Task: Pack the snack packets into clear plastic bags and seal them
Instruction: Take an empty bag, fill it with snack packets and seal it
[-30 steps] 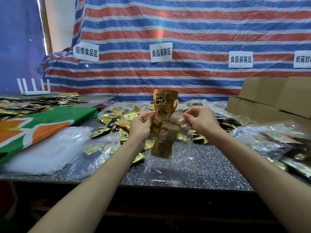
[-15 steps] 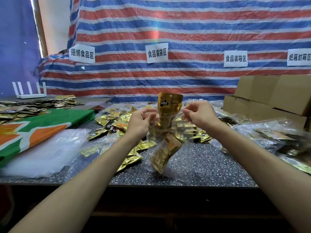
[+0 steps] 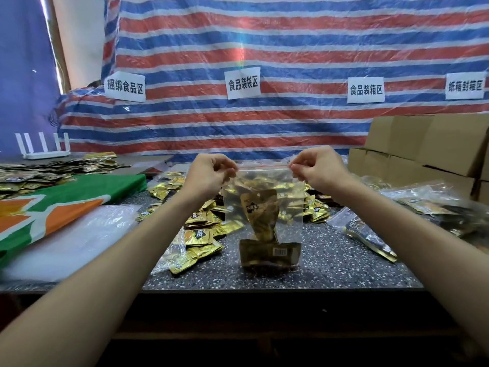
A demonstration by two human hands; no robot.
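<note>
Clear plastic bag [image 3: 289, 233] w/ gold foil snack packets [image 3: 260, 215], prob. light & limp, is pinched at top corners by left hand [image 3: 209, 176] & right hand [image 3: 317, 168].

The left forearm [image 3: 119, 260] and right forearm [image 3: 397, 234] are bare and reach forward and up, converging. The left grip [image 3: 209, 174] is curled, thumb and forefinger pinching one top corner of the clear bag [image 3: 289, 207]. The right grip [image 3: 321, 168] pinches the opposite corner likewise. Both grips sit level, knuckles up, apart, with the bag's top edge stretched between them.
</note>
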